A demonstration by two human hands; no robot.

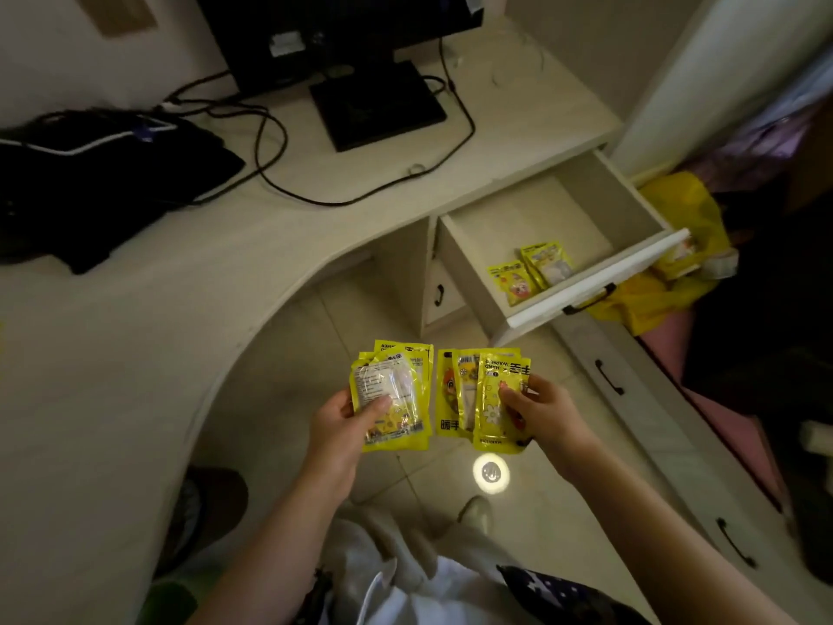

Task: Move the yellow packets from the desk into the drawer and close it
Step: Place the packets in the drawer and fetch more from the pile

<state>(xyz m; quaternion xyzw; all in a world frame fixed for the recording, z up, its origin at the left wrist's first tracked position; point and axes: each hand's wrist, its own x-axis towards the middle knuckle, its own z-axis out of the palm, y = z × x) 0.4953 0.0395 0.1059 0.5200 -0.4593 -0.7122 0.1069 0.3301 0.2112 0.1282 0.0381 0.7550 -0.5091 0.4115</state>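
Yellow packets [391, 399] are gripped by the left hand [347, 417] and right hand [541, 408], the latter nearer the open drawer [554, 209] lying far-right.

Both bare forearms reach forward from the body, the left one rising toward 12 o'clock, the right one angling up toward 11 o'clock, so the two hands sit near each other at the same height, apart. The left hand [340, 419] has its thumb laid across the front of a fanned stack of yellow packets [391, 399], fingers curled behind it. The right hand [543, 406] pinches a second fan of yellow packets [482, 396] by its right edge, thumb on the front, fingertips showing at the side. Both wrists are roughly straight.
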